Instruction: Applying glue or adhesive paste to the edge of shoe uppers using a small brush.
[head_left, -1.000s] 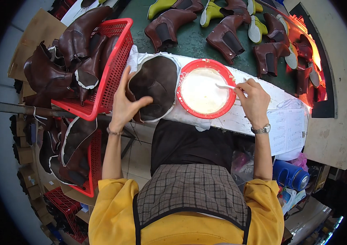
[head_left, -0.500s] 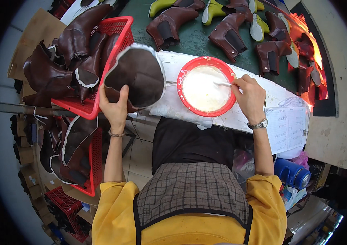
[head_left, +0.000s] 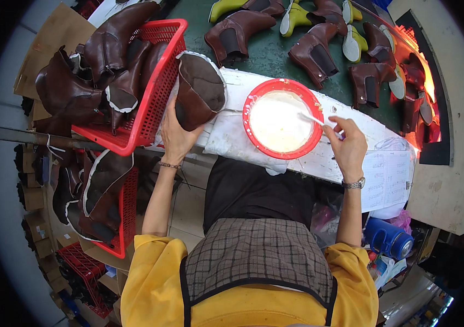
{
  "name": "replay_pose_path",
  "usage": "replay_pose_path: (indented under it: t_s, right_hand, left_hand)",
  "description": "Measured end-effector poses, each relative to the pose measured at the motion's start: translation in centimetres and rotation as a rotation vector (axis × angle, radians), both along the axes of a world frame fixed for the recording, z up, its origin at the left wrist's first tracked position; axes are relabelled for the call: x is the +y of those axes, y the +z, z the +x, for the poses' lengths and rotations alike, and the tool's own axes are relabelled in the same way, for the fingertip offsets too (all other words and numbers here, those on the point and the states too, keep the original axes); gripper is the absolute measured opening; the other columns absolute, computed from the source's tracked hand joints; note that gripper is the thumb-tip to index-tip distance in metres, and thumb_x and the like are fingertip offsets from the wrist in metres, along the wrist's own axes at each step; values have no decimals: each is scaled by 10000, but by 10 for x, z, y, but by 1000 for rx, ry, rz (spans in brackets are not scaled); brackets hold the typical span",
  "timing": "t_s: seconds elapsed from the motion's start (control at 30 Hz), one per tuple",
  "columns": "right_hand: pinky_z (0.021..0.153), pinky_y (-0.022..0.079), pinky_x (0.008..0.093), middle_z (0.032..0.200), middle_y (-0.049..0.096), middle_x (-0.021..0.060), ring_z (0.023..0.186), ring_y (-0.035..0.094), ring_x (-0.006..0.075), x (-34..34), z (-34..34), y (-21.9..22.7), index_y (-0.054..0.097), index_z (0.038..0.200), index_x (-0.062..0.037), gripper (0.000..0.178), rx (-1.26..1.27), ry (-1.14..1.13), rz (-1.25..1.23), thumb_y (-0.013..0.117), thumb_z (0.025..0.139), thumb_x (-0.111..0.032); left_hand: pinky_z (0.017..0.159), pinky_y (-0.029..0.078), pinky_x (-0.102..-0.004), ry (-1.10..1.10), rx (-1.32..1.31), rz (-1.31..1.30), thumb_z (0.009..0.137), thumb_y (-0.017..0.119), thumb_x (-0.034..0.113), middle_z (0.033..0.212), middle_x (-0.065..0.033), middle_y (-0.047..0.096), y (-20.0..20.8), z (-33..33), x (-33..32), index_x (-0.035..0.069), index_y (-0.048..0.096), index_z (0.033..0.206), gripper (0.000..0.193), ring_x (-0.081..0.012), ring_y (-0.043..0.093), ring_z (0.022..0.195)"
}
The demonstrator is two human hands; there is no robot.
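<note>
My left hand grips a dark brown leather boot upper from below. Its wide opening faces up, showing a dark lining and a ragged whitish edge. To the right of it, a red bowl of white paste rests on the white bench top. A slim white-handled tool is pinched in the fingers of my right hand, just over the bowl's right rim. The tool's far end lies over the paste, washed out by glare.
A red basket heaped with brown boots stands at the left; another red basket sits below. Brown boots and yellow-green lasts cover the green table. An orange-glowing heater, papers and a blue flask are at right.
My left hand has moved right and turned the boot upper, so more of its brown outside shows. My right hand has shifted right and slightly down with the tool.
</note>
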State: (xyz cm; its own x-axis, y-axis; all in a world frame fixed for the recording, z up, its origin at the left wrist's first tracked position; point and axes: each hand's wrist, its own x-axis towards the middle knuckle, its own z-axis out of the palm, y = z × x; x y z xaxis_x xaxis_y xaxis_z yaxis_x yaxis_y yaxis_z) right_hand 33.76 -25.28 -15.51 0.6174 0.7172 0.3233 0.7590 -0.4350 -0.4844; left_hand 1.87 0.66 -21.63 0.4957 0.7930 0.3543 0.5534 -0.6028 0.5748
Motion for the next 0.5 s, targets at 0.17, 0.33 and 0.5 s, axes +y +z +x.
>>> replay_pose_path:
  t_s: [0.17,0.33,0.5]
  right_hand:
    - [597,482,308,831,668,70,685,639,181,-2,-1,2,798,989,-62,156,182,18,154,804,879,-172]
    - [603,472,260,835,665,64,688,609,126,27,-9,21,795,999,-32,150,240,181,353,809,868,-105]
    - [627,497,247,896,668,61,714,627,119,65,-4,36,791,1013,-26,160,159,283,542,808,859,-63]
  left_hand:
    - [968,507,-463,22,-233,1,660,902,112,1218,-241,658,3,-1,-13,6,455,1439,904,-425,648,1130]
    - [914,537,-389,-154,-241,44,677,872,30,1183,-211,673,36,-6,-44,-7,474,1418,842,-355,700,1051]
    - [900,536,-345,-353,-281,126,690,865,15,1188,-165,678,60,-3,-57,-17,473,1421,830,-280,707,1018]
